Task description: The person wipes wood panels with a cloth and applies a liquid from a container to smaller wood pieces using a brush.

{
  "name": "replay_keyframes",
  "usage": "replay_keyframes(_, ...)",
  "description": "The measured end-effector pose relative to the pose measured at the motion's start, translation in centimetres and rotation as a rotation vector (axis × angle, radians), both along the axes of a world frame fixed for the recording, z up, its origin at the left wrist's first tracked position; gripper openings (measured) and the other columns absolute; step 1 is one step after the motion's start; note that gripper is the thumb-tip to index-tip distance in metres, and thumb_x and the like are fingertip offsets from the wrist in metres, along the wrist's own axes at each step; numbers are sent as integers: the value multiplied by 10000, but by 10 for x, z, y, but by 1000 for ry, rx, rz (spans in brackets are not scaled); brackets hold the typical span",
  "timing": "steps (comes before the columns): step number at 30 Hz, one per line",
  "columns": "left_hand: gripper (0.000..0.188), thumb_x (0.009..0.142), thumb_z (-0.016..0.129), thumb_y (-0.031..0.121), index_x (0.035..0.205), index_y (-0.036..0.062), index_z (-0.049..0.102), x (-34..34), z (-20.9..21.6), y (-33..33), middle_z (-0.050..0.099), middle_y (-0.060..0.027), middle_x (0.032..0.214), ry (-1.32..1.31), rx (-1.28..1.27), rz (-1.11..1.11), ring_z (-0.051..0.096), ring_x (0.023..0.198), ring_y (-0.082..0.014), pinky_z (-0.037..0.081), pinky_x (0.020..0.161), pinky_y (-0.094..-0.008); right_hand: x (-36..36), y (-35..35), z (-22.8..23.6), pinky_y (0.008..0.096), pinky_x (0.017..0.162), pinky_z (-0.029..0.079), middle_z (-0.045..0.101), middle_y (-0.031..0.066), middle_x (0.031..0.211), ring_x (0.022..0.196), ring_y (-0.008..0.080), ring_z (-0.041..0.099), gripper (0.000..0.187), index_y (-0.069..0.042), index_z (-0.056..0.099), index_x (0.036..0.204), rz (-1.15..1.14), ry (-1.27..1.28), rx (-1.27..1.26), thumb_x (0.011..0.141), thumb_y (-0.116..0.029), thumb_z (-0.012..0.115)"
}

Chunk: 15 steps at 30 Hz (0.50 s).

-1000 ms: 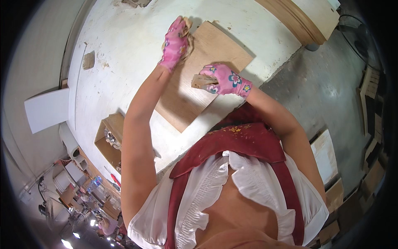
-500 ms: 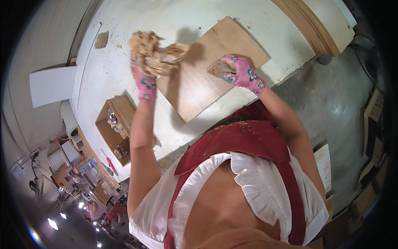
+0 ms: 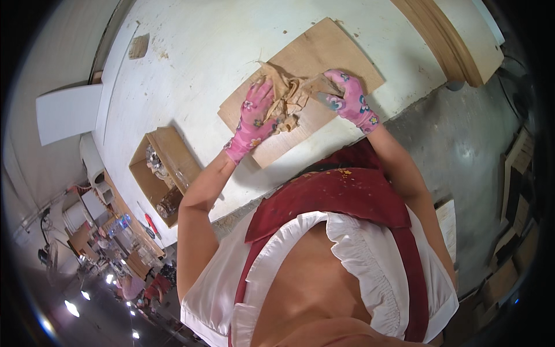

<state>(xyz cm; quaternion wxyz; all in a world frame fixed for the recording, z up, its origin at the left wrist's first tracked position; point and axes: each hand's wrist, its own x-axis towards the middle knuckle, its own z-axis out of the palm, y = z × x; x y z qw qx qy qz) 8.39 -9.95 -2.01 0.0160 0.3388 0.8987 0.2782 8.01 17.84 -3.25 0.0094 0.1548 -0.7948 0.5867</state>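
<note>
My left hand, in a pink flowered glove, is closed on a crumpled tan rag and presses it onto a flat wooden board. My right hand, gloved alike, grips a small brown block at the board's right part. One end of the rag reaches up to this block. Folds of cloth hide part of the block and the middle of the board. The board lies aslant on the white worktable.
An open cardboard box with a glass jar and other items stands left of my forearm. Nearby lies a red-handled tool. Long brown wooden strips line the far right. A small brown block sits at the far left.
My left hand has brought the rag down and to the right, from above the board's left edge onto its surface. My right hand has shifted slightly right, still holding the block.
</note>
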Motion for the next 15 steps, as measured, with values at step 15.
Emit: replay_keyframes(15,491,745,592,62,1224,-9,503,-139,-26,191,516,-175,1252,89,151,-481,449,1189,-337,347,1029,-368,0,4,-7,381,851,438,583,156,1013,941,333,557,447,-27,552,1089,277,153,127,684,-188,652)
